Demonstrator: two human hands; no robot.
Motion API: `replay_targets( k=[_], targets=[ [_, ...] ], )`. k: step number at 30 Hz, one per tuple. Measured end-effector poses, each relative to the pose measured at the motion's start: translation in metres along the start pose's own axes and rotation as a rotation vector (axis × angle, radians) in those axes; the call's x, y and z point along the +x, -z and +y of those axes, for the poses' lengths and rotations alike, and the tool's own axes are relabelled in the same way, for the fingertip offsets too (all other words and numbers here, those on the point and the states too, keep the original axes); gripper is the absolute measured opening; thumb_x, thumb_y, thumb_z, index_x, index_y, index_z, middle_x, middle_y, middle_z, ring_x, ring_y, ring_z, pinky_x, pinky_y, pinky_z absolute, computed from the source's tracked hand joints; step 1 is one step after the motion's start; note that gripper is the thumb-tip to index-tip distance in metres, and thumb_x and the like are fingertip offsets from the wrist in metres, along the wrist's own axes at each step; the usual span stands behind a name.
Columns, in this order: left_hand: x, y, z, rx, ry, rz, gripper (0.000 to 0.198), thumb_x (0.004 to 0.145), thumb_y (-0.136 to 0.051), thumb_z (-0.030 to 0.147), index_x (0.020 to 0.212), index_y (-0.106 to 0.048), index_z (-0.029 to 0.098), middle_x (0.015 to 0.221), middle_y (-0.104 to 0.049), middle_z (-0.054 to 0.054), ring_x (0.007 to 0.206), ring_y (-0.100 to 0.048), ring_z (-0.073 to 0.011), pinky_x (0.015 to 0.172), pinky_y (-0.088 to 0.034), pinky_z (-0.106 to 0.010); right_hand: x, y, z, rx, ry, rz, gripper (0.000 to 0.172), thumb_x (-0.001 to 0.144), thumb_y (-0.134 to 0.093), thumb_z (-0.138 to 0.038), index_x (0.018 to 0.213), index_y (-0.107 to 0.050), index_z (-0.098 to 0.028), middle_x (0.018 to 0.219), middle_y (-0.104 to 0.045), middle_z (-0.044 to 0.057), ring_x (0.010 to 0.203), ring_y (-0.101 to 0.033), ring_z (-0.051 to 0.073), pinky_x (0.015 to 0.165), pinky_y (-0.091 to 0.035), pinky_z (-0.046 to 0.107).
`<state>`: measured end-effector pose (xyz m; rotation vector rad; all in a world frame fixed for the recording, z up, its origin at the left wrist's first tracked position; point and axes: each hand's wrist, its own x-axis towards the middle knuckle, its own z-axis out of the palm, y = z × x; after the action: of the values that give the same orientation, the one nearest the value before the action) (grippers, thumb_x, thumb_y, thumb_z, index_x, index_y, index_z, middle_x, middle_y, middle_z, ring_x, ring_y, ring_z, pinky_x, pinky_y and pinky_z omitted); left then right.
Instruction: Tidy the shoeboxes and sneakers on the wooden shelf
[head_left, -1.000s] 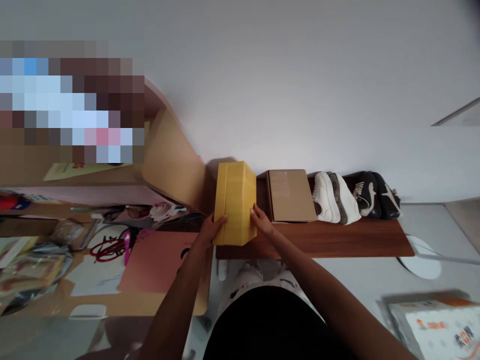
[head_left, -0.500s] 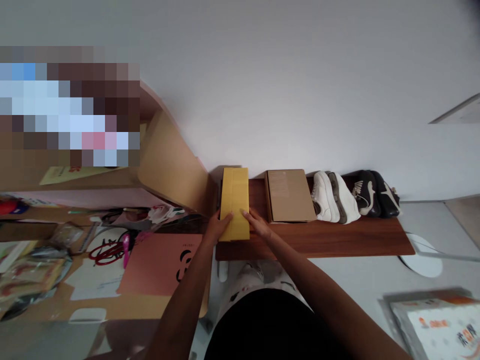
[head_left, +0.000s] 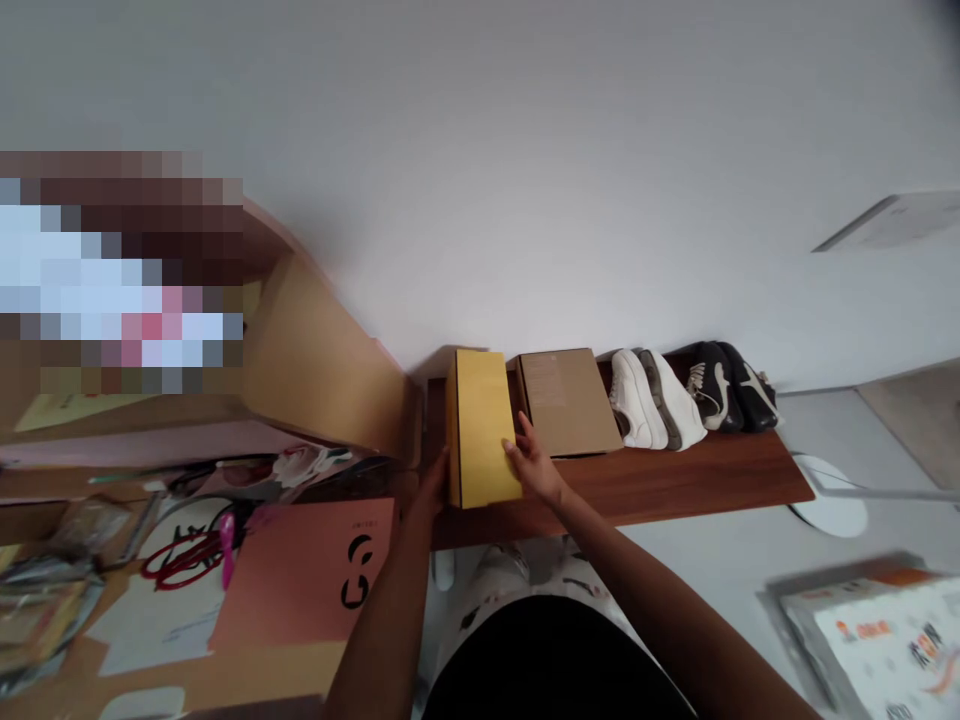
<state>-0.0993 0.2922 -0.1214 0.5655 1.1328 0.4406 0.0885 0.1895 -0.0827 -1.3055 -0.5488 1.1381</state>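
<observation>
A long yellow box (head_left: pixel 486 430) stands at the left end of the dark wooden bench, between my two hands. My left hand (head_left: pixel 430 484) presses along its left side, with most of the fingers hidden. On the right, my right hand (head_left: pixel 534 465) grips the box's edge; the thumb touches the top and the fingers reach down between it and a brown cardboard box (head_left: pixel 570 400). That cardboard box lies just right of the yellow one, close to it.
White sneakers (head_left: pixel 637 400) and black shoes (head_left: pixel 724 388) line the wooden bench (head_left: pixel 697 480) on the right. A cluttered desk with a pink folder (head_left: pixel 300 570) and red cable (head_left: pixel 184 560) is at left. A white package (head_left: pixel 885 640) sits lower right. A wall rises behind.
The yellow box has shifted slightly right, closer to the cardboard box, and its left side now shows. My left hand has slid down its side; my right hand's fingers have spread. The view has shifted.
</observation>
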Motion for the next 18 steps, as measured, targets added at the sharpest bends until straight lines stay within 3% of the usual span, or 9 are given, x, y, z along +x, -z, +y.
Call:
replay_targets(
  k=[4,7,9,14,18],
  targets=[
    [-0.010,0.019,-0.003,-0.071,-0.040,0.058,0.040,0.084,-0.073,0.040,0.117,-0.069,0.019,0.109,-0.076,-0.012,0.106,-0.071,-0.0269,0.090,-0.059,-0.041,0.002,0.015,0.004,-0.114,0.075,-0.001,0.082,0.087,-0.059,-0.062,0.156,-0.033,-0.026,0.135,-0.064,0.011,0.122,-0.061,0.024,0.108,-0.045,0.045],
    [-0.026,0.031,0.007,-0.087,-0.125,0.116,0.042,0.080,-0.077,0.035,0.119,-0.067,0.019,0.106,-0.077,-0.010,0.099,-0.074,-0.0247,0.087,-0.061,-0.037,0.007,0.015,0.005,-0.243,0.092,0.086,0.073,0.085,-0.057,-0.069,0.142,-0.055,-0.023,0.141,-0.060,0.011,0.133,-0.052,0.026,0.117,-0.034,0.048],
    [-0.035,0.032,0.013,-0.069,-0.172,0.159,0.045,0.079,-0.079,0.033,0.121,-0.067,0.020,0.104,-0.077,-0.008,0.096,-0.074,-0.0235,0.085,-0.061,-0.035,0.010,0.011,0.002,-0.291,0.066,0.097,0.072,0.084,-0.055,-0.072,0.131,-0.064,-0.019,0.137,-0.063,0.012,0.133,-0.052,0.029,0.117,-0.034,0.049],
    [-0.039,0.023,0.018,0.019,-0.236,0.279,0.055,0.079,-0.081,0.031,0.130,-0.063,0.022,0.105,-0.077,-0.007,0.092,-0.075,-0.0210,0.086,-0.061,-0.036,0.015,0.002,-0.009,-0.253,-0.072,-0.122,0.067,0.082,-0.064,-0.066,0.127,-0.064,-0.017,0.122,-0.071,0.012,0.116,-0.065,0.028,0.105,-0.049,0.045],
    [-0.030,0.017,0.018,0.080,-0.267,0.335,0.062,0.078,-0.081,0.032,0.136,-0.060,0.023,0.110,-0.076,-0.007,0.095,-0.074,-0.0202,0.089,-0.060,-0.036,0.027,-0.002,0.000,-0.272,-0.171,-0.079,0.065,0.081,-0.067,-0.062,0.126,-0.063,-0.015,0.121,-0.071,0.013,0.111,-0.067,0.028,0.099,-0.053,0.044]
  ],
)
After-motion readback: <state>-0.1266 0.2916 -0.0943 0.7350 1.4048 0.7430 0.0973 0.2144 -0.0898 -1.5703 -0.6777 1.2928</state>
